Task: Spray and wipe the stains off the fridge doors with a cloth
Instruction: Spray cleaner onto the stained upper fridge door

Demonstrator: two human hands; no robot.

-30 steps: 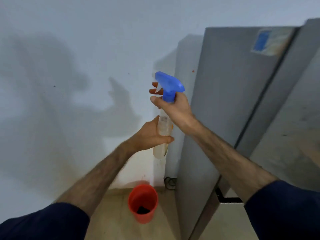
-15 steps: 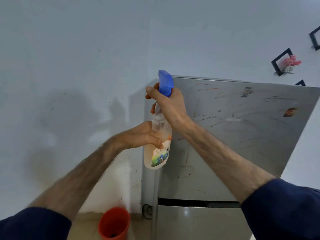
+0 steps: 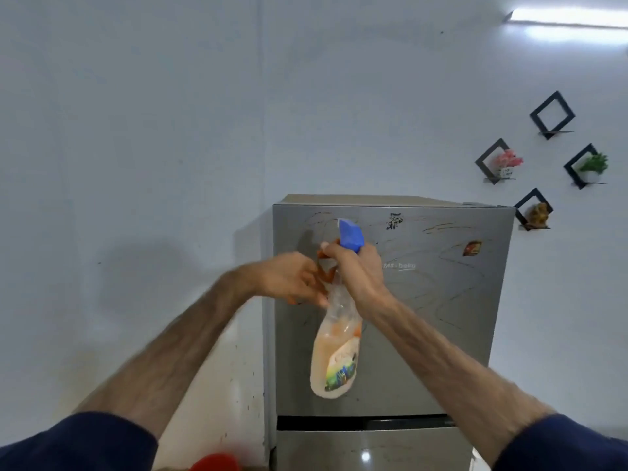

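Head view, facing the fridge point(image 3: 441, 334) against a pale wall point(image 3: 136, 130).

Right hand point(image 3: 360, 270) is gripping the neck of the spray bottle point(image 3: 336, 355), fingers wrapping round just under the blue trigger head point(image 3: 351, 235). Bottle is hanging roughly upright, tilting a little, in front of the upper fridge door point(image 3: 424, 300); whether it is touching the door cannot be told. Bottle is clear, about half full of pale orange liquid, with a coloured label point(image 3: 341, 372) near the bottom.

Left hand point(image 3: 292, 278) is sitting just left of the bottle's neck, fingers curling in toward it and touching or nearly touching it; motion blur is hiding whether they are actually holding anything. Something orange is showing between the two hands, too blurred to name.

Upper door is showing thin dark scribbled lines and streaks across the steel, a small black mark point(image 3: 394, 220) near the top edge, a small reddish sticker point(image 3: 472, 248) toward the right, and a brand mark mid-door. A dark gap is separating it from the lower door point(image 3: 373, 450).

Red bucket point(image 3: 215, 463) is peeking in at the bottom edge, left of the fridge. Black diamond-shaped wall shelves point(image 3: 552, 115) are hanging to the right, some carrying small potted plants. Both forearms are bare, dark blue sleeves point(image 3: 78, 443) pushed up.
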